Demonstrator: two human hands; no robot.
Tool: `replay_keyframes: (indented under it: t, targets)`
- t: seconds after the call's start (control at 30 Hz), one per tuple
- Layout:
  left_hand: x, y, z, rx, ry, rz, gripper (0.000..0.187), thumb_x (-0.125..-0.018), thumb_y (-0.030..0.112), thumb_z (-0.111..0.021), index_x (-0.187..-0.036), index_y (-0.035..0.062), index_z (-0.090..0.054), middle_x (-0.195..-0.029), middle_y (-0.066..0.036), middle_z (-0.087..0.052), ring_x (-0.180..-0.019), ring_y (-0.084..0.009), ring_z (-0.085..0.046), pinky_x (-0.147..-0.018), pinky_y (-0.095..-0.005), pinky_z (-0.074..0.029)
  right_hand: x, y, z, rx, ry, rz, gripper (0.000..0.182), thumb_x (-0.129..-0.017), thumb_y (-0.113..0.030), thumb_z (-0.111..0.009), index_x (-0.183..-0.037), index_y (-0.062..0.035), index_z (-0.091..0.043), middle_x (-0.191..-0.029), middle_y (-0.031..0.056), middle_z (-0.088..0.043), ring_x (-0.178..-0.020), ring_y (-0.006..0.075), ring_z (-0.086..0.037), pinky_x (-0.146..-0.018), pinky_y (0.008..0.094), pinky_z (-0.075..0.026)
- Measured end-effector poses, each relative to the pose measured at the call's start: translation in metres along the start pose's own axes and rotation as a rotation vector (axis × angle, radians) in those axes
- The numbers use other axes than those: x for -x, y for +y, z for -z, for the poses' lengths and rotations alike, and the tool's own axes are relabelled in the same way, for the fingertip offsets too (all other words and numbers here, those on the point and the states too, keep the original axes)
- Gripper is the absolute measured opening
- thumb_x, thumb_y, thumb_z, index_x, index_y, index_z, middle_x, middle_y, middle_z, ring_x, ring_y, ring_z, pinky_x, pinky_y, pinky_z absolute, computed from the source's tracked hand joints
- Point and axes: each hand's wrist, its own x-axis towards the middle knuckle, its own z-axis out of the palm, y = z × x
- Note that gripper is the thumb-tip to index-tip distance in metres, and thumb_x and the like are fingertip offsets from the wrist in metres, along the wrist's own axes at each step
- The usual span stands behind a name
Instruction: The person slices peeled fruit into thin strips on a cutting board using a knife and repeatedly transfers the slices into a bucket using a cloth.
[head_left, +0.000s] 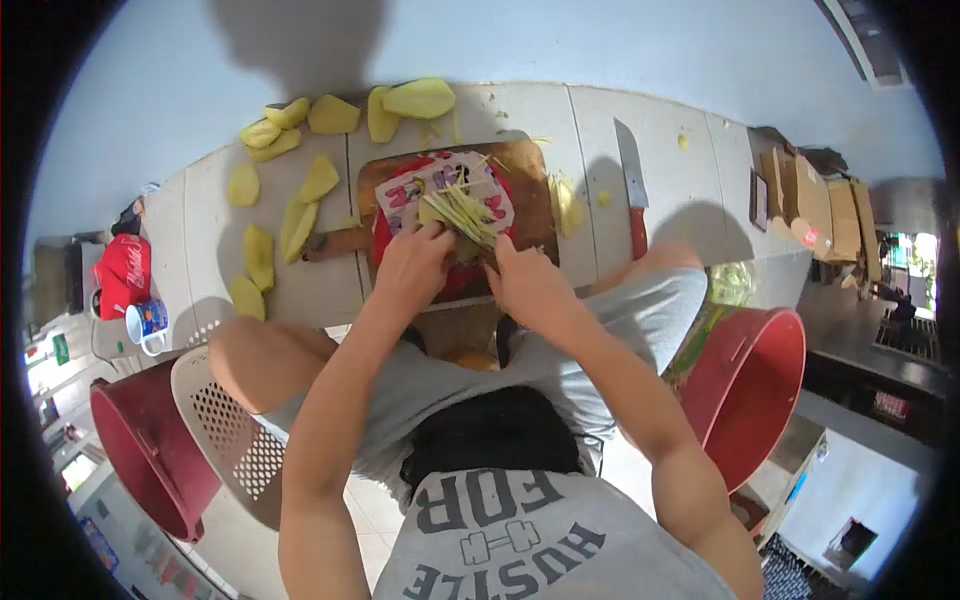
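A wooden cutting board [527,160] with a handle at its left lies before me, topped by a red-edged patterned cloth [400,190]. Thin pale-green strips [462,208] are heaped on the cloth between my hands. My left hand [418,262] is closed, its fingers curled against a pale yellow-green piece of peeled fruit or vegetable [428,213] beside the strips. To its right, my right hand [528,278] is wrapped around what looks like a small knife; the handle is hidden and only a dark sliver shows near the fingers.
Several peeled pale-yellow pieces [259,258] lie left of and behind the board. A large knife [632,180] rests at the right, near a phone-like dark object [759,202]. A mug [148,322] stands at the left edge. Red tubs [755,390] and a white perforated basket [225,410] flank my legs.
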Motion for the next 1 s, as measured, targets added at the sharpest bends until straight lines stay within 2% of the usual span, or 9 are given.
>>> replay_keyframes:
  t: [0.1,0.3,0.4,0.47,0.6,0.73,0.8,0.93,1.0]
  targets:
    - [-0.002,-0.001,-0.002,0.085,0.100,-0.039,0.027,-0.074,0.008,-0.074,-0.100,0.0047,-0.069,-0.101,-0.014,-0.066,-0.094,-0.0371,-0.064,-0.079,-0.0478,-0.054,0.002,-0.014,0.012,-0.029,-0.027,0.006,0.028,-0.097,-0.022,-0.059,-0.107,0.0008,-0.047,-0.073,0.0280,-0.065,-0.075,0.0494,-0.066,-0.070,0.0572,-0.054]
    - [-0.001,0.002,0.005,0.006,0.000,0.013,0.033,-0.075,0.003,-0.070,-0.108,0.0068,-0.070,-0.102,-0.013,-0.067,-0.096,-0.0367,-0.064,-0.082,-0.0455,-0.055,-0.003,-0.004,0.001,-0.023,-0.052,-0.028,0.029,-0.097,-0.023,-0.059,-0.108,0.0004,-0.047,-0.075,0.0289,-0.065,-0.077,0.0498,-0.067,-0.069,0.0578,-0.054]
    - [-0.004,-0.001,0.003,0.023,0.130,-0.074,0.028,-0.076,0.004,-0.071,-0.104,0.0070,-0.070,-0.101,-0.013,-0.067,-0.097,-0.0367,-0.064,-0.080,-0.0466,-0.055,0.000,-0.015,0.017,-0.030,-0.067,-0.007,0.029,-0.097,-0.023,-0.060,-0.108,0.0004,-0.047,-0.075,0.0289,-0.065,-0.077,0.0503,-0.067,-0.070,0.0579,-0.054]
    - [0.007,0.000,-0.005,0.067,0.058,0.013,0.027,-0.074,0.007,-0.073,-0.100,0.0049,-0.070,-0.100,-0.015,-0.066,-0.095,-0.0378,-0.064,-0.079,-0.0484,-0.053,0.000,-0.012,0.007,-0.042,-0.083,-0.023,0.029,-0.098,-0.025,-0.058,-0.108,-0.0002,-0.048,-0.079,0.0283,-0.067,-0.078,0.0495,-0.068,-0.070,0.0579,-0.055]
    - [0.000,-0.001,0.003,0.088,0.061,0.004,0.024,-0.075,0.008,-0.074,-0.098,0.0049,-0.071,-0.100,-0.015,-0.066,-0.094,-0.0381,-0.064,-0.079,-0.0483,-0.053,-0.001,-0.005,0.003,0.025,-0.038,-0.032,0.030,-0.099,-0.028,-0.057,-0.108,-0.0002,-0.050,-0.084,0.0278,-0.068,-0.079,0.0487,-0.069,-0.070,0.0578,-0.057]
    - [-0.002,-0.003,-0.001,0.074,0.110,-0.041,0.021,-0.076,0.008,-0.073,-0.097,0.0060,-0.070,-0.098,-0.014,-0.066,-0.093,-0.0376,-0.065,-0.078,-0.0466,-0.054,-0.007,-0.012,0.016,0.030,-0.070,0.004,0.030,-0.099,-0.028,-0.057,-0.108,-0.0002,-0.050,-0.083,0.0281,-0.068,-0.080,0.0484,-0.069,-0.071,0.0579,-0.057]
    - [0.015,0.002,-0.006,0.078,0.074,-0.026,0.021,-0.075,0.010,-0.075,-0.096,0.0061,-0.070,-0.098,-0.014,-0.066,-0.091,-0.0376,-0.064,-0.076,-0.0478,-0.054,-0.001,-0.008,0.000,-0.074,-0.017,0.011,0.030,-0.098,-0.025,-0.059,-0.108,0.0006,-0.048,-0.072,0.0275,-0.065,-0.072,0.0493,-0.066,-0.067,0.0579,-0.054]
    - [0.002,0.001,0.005,0.047,0.056,-0.011,0.023,-0.076,0.006,-0.072,-0.098,0.0049,-0.069,-0.101,-0.012,-0.067,-0.095,-0.0366,-0.065,-0.081,-0.0443,-0.056,-0.002,-0.010,0.001,-0.029,-0.030,-0.020,0.030,-0.097,-0.024,-0.059,-0.109,0.0006,-0.048,-0.073,0.0280,-0.065,-0.073,0.0491,-0.066,-0.067,0.0585,-0.054]
    - [0.002,0.001,0.004,0.059,0.084,-0.033,0.024,-0.075,0.006,-0.072,-0.099,0.0045,-0.068,-0.101,-0.012,-0.067,-0.095,-0.0364,-0.065,-0.081,-0.0441,-0.056,-0.002,-0.020,0.016,0.002,-0.080,-0.034,0.027,-0.099,-0.027,-0.057,-0.105,-0.0013,-0.050,-0.087,0.0274,-0.068,-0.083,0.0476,-0.068,-0.074,0.0564,-0.057]
